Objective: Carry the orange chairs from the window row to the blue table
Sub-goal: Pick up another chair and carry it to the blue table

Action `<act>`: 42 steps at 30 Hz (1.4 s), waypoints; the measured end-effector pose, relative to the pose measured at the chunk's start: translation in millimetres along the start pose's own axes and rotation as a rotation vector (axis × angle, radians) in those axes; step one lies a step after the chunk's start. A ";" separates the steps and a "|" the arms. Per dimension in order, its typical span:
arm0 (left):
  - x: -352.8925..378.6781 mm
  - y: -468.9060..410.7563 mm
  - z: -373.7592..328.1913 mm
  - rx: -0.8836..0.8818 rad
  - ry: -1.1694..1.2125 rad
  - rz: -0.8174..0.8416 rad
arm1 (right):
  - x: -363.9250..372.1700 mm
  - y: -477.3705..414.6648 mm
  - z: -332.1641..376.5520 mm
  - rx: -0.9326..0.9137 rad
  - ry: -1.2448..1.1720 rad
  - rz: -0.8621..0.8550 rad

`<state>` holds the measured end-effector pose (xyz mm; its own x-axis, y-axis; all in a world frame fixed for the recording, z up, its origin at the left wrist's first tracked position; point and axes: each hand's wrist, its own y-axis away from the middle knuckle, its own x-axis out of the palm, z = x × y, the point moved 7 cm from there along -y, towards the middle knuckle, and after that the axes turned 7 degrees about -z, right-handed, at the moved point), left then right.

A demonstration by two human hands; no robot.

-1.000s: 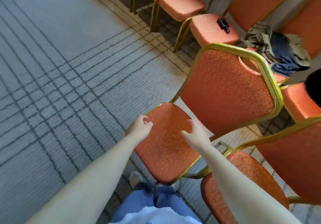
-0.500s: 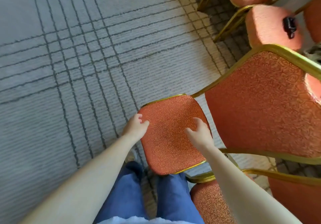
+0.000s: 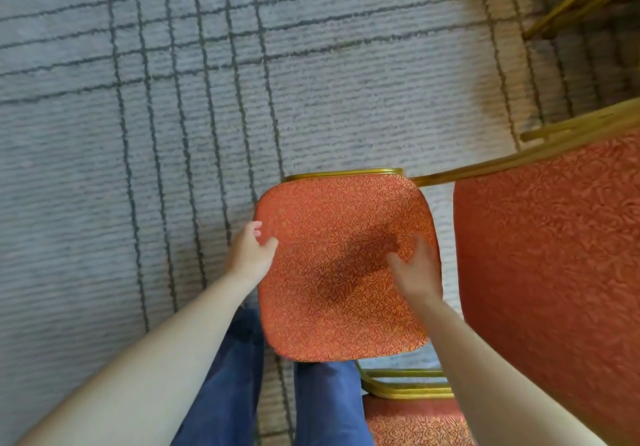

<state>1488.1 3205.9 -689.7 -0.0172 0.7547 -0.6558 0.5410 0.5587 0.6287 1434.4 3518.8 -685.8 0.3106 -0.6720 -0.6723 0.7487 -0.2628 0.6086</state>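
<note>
Grey carpet (image 3: 173,134) with dark grid lines.

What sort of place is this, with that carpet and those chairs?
Most likely a hotel banquet or conference hall. The orange chair is padded and patterned, with a gold metal frame, the function-room sort. A second chair just like it stands close by, and grey carpet with dark crossing lines covers the floor.

Matt orange cloth with a swirl weave on the chair seat (image 3: 341,310); glossy gold metal frame (image 3: 343,173); rough ribbed grey carpet (image 3: 138,175); blue denim trousers (image 3: 225,383).
</note>
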 end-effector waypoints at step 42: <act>82.1 -68.5 90.2 -0.398 0.343 -0.230 | 38.7 -160.3 -82.5 0.180 -0.192 0.175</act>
<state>1525.6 3198.6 -824.3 -0.4052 0.6294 -0.6631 0.1334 0.7582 0.6382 1374.8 3592.0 -844.1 0.2965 -0.8320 -0.4688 0.5724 -0.2381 0.7846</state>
